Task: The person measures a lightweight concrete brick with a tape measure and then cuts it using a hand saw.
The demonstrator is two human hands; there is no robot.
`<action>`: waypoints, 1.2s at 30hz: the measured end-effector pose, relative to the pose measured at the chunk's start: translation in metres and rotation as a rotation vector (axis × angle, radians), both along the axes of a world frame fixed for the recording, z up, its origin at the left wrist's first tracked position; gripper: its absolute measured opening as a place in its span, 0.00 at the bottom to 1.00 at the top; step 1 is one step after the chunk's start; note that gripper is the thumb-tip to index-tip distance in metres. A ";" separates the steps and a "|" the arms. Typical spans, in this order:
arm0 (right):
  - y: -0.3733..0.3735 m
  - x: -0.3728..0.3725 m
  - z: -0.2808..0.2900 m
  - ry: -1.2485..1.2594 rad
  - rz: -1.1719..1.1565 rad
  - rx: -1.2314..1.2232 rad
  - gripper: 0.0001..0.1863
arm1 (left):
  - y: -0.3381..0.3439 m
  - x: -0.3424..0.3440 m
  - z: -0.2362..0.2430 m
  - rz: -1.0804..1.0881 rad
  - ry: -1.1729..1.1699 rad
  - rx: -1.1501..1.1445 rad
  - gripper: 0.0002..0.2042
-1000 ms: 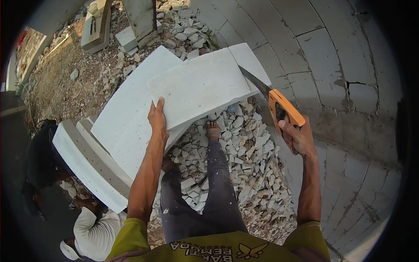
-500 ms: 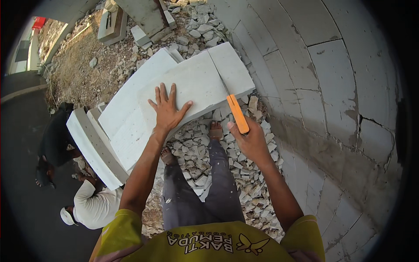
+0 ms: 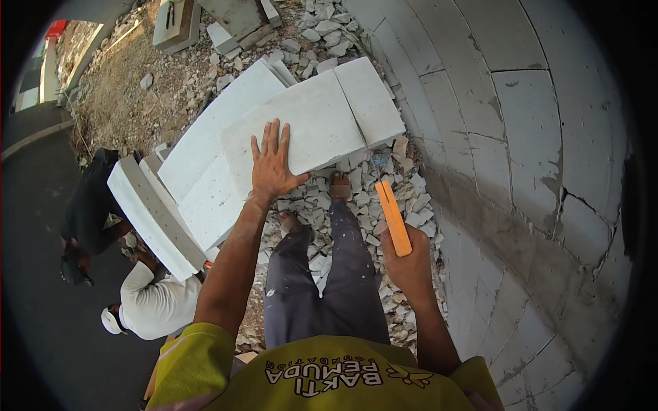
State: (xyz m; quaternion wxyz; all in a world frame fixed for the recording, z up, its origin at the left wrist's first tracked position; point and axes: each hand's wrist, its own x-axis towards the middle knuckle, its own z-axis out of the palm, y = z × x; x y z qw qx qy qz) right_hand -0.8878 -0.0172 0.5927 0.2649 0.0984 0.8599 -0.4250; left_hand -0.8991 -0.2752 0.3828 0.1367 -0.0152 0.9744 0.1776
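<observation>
A white lightweight concrete block [image 3: 312, 113] lies on top of other white blocks, with a narrow cut line running across it near its right end. My left hand [image 3: 275, 164] rests flat on its near part, fingers stretched out and thumb over the near edge. Off that edge, my right hand [image 3: 410, 264] is closed around the orange handle of a handsaw [image 3: 393, 218]. The saw's thin blade runs up into the cut line; how deep it sits is hard to see. A smaller end section [image 3: 370, 99] lies to the right of the line.
Broken block rubble [image 3: 319, 226] surrounds my feet. A grey block wall [image 3: 528, 123] rises close on the right. More blocks [image 3: 147, 216] lean at left, beside two people, one in a white sleeve [image 3: 161, 301], one in dark clothes [image 3: 96, 205]. Further blocks [image 3: 175, 31] lie far back.
My right hand has drawn the saw back toward me and slightly right, showing blade beyond the block's near edge. My left hand stays flat on the block, fingers closer together.
</observation>
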 end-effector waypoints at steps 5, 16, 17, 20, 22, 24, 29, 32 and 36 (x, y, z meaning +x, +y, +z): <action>-0.025 -0.071 -0.055 -0.009 0.054 0.108 0.18 | 0.005 -0.005 -0.001 -0.018 -0.003 0.021 0.61; -0.035 -0.064 -0.043 -0.014 -0.002 0.180 0.19 | 0.002 -0.002 0.002 0.013 0.041 0.084 0.60; -0.036 -0.080 -0.064 0.018 0.028 0.202 0.19 | 0.008 -0.005 0.004 -0.006 0.030 0.089 0.60; -0.033 -0.063 -0.055 -0.062 0.011 0.214 0.19 | -0.001 -0.002 0.003 0.021 0.017 0.089 0.60; -0.039 -0.035 0.011 -0.087 0.000 0.192 0.17 | -0.011 0.006 0.000 0.039 0.017 0.089 0.60; -0.032 -0.029 0.025 -0.139 0.007 0.158 0.16 | -0.011 0.000 0.000 0.044 0.006 0.068 0.60; -0.027 -0.047 -0.034 -0.122 -0.027 0.197 0.16 | 0.005 -0.002 0.004 -0.004 -0.023 0.103 0.61; -0.031 -0.067 -0.058 -0.122 -0.011 0.186 0.18 | 0.004 -0.012 0.002 -0.007 0.020 0.084 0.61; -0.028 -0.024 0.018 -0.178 -0.042 0.101 0.15 | -0.012 -0.001 -0.003 0.032 0.041 0.060 0.60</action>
